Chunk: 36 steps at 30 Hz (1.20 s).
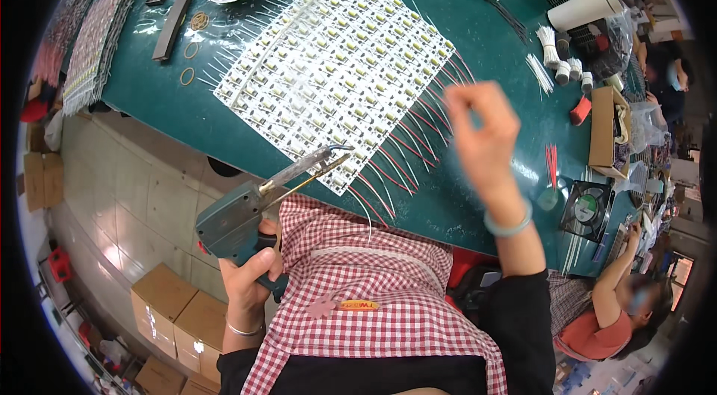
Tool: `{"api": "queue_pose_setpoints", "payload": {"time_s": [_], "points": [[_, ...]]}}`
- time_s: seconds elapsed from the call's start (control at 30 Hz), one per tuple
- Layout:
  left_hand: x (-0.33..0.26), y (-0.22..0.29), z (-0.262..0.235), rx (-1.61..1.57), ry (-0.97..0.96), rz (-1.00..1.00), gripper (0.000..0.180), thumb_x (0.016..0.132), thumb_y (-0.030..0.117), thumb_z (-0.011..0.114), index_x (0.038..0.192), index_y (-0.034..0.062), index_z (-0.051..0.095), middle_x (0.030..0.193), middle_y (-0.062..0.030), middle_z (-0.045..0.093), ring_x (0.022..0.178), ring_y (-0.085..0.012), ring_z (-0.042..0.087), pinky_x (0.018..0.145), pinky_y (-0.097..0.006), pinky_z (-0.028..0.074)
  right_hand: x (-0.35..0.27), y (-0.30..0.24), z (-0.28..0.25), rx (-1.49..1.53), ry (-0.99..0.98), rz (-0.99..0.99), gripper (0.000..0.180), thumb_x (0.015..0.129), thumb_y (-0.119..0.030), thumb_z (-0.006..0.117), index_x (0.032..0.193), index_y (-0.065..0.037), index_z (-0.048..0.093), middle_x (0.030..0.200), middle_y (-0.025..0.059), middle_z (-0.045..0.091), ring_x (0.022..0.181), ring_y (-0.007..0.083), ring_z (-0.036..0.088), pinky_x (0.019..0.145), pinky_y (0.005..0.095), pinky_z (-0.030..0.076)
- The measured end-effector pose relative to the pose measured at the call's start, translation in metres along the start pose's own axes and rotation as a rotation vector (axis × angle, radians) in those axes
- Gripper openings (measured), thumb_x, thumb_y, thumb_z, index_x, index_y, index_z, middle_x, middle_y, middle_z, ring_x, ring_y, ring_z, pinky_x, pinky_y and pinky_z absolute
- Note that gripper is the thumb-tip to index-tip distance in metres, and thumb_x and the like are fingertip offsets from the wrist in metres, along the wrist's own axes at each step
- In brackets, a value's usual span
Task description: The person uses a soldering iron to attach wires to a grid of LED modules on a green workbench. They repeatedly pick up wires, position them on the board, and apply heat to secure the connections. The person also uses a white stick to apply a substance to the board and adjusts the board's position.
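A: What do the hands hold?
B: The left hand (252, 269) grips a teal pistol-shaped soldering gun (243, 217). The right hand (484, 130), blurred, pinches fingertips above the white component panel (336, 66) on the green table (478, 44).
A: Any packaging?
B: Brown cardboard boxes (179, 313) on the floor.

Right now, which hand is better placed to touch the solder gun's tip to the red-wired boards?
Left, probably. The left hand grips the solder gun, its tip at the near edge of the board panel. The right hand is raised above the red wires, fingers pinched, tool-free.

Bright, even overhead light, heavy fisheye warp

Glare spots on the green desk (478, 59); right hand (484, 134) above it is motion-blurred, corners black.
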<state>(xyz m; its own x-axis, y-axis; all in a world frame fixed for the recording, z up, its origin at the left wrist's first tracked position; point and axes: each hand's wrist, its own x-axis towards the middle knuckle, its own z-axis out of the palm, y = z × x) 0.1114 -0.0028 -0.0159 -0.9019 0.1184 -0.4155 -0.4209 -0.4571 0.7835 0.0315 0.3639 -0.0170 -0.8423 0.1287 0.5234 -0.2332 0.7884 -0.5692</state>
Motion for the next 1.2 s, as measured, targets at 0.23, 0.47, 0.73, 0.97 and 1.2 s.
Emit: {"api": "queue_pose_setpoints", "payload": {"time_s": [0.23, 0.47, 0.73, 0.97, 1.2], "points": [[-0.017, -0.003, 0.003, 0.191, 0.080, 0.136, 0.055, 0.077, 0.003, 0.073, 0.127, -0.0078, 0.051, 0.112, -0.0186, 0.060, 0.057, -0.0149, 0.054, 0.045, -0.026, 0.043, -0.084, -0.095, 0.039, 0.384, -0.178, 0.255, 0.011, 0.081, 0.005, 0.075, 0.090, 0.000, 0.071, 0.084, 0.0105, 0.066, 0.075, 0.0235, 0.065, 0.066, 0.0326, 0.053], [-0.044, -0.025, -0.031, 0.540, 0.066, 0.192, 0.044, 0.082, -0.005, 0.075, 0.123, -0.0045, 0.060, 0.105, -0.0108, 0.064, 0.066, -0.0110, 0.059, 0.055, -0.024, 0.047, -0.110, -0.098, 0.065, 0.215, -0.098, 0.148, 0.014, 0.078, 0.007, 0.075, 0.083, -0.001, 0.065, 0.076, 0.0087, 0.058, 0.067, 0.0215, 0.058, 0.056, 0.0317, 0.047], [-0.046, -0.027, -0.028, 0.804, 0.012, 0.245, 0.028, 0.079, 0.004, 0.080, 0.105, -0.0035, 0.071, 0.093, -0.0087, 0.072, 0.077, -0.0143, 0.067, 0.068, -0.028, 0.054, -0.113, -0.100, 0.069, 0.117, -0.073, 0.123, 0.016, 0.076, 0.007, 0.075, 0.082, -0.002, 0.063, 0.074, 0.0086, 0.056, 0.065, 0.0227, 0.056, 0.056, 0.0337, 0.046], [-0.040, -0.019, -0.019, 0.917, -0.060, 0.319, 0.026, 0.078, 0.003, 0.078, 0.101, -0.0045, 0.070, 0.090, -0.0096, 0.070, 0.074, -0.0155, 0.066, 0.067, -0.029, 0.053, -0.114, -0.098, 0.071, 0.101, -0.081, 0.119, 0.016, 0.075, 0.006, 0.074, 0.082, -0.003, 0.062, 0.075, 0.0090, 0.056, 0.067, 0.0250, 0.056, 0.058, 0.0369, 0.045], [-0.037, -0.018, -0.018, 0.957, -0.080, 0.321, 0.023, 0.078, 0.002, 0.077, 0.099, -0.0044, 0.070, 0.087, -0.0107, 0.069, 0.072, -0.0176, 0.066, 0.066, -0.030, 0.053, -0.114, -0.100, 0.070, 0.110, -0.093, 0.159, 0.015, 0.075, 0.003, 0.073, 0.080, -0.004, 0.060, 0.077, 0.0099, 0.055, 0.072, 0.0294, 0.056, 0.063, 0.0415, 0.046]]}}
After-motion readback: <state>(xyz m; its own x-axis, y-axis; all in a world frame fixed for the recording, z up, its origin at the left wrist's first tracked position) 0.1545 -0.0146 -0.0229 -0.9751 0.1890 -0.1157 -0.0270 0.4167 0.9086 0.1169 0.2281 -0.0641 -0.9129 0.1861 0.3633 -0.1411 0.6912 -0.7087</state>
